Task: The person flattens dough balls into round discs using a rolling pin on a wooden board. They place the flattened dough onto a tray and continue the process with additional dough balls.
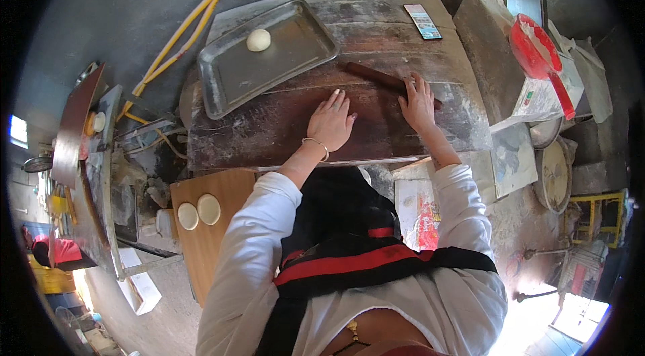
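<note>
My left hand (330,121) lies palm down on the floured wooden worktable (282,119), fingers stretched out and holding nothing. Under my right hand (419,101) is the right part of a dark wooden rolling pin (373,76); the fingers reach over it and the thumb lies on its near side. The pin slants across the table, its left end beyond my left fingertips. At the back left of the table, a metal baking tray (252,79) holds a single round dough ball (258,40).
A phone (423,21) with a lit screen lies at the back right. Beside the table, a red scoop (536,48) with flour rests on a floury metal housing (491,53). Two flat dough rounds (208,209) lie on a wooden board (221,184) at my left. Yellow hoses (201,13) run behind.
</note>
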`<state>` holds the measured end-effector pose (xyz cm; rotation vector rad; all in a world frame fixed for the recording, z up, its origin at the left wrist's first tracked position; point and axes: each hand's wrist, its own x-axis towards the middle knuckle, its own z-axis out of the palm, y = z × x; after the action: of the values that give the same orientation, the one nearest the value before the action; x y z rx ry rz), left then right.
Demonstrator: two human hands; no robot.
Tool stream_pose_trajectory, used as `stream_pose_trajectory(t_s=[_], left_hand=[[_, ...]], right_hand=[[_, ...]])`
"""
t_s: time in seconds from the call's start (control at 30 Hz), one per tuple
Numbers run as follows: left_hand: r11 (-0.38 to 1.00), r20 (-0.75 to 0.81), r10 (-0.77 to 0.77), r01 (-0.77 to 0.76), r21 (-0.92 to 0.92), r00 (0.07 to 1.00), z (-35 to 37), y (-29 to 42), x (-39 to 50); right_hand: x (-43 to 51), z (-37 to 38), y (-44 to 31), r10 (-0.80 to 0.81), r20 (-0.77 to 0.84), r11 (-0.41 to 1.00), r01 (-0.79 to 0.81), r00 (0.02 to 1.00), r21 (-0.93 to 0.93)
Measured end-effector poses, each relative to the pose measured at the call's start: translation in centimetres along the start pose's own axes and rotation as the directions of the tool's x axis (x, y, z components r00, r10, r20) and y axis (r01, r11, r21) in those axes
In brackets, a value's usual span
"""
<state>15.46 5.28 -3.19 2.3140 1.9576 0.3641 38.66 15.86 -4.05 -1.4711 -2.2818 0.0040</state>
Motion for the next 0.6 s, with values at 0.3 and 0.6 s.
stream_pose_trajectory(t_s=[0.3,0.6], left_hand=[[0.962,-0.004,-0.149,0.144,-0.233,0.989,-1.0,-0.8,0.7],[0.996,-0.222,0.071,-0.081,-0.035,0.972,0.2,-0.9,-2.5]], right_hand=[[0.3,-1.1,0.2,-0.091,0.042,0.991,0.094,0.995,-0.094],[-3.7,-1.5,-2.1,-0.143,-0.009,0.989,0.142,0.99,-0.042]])
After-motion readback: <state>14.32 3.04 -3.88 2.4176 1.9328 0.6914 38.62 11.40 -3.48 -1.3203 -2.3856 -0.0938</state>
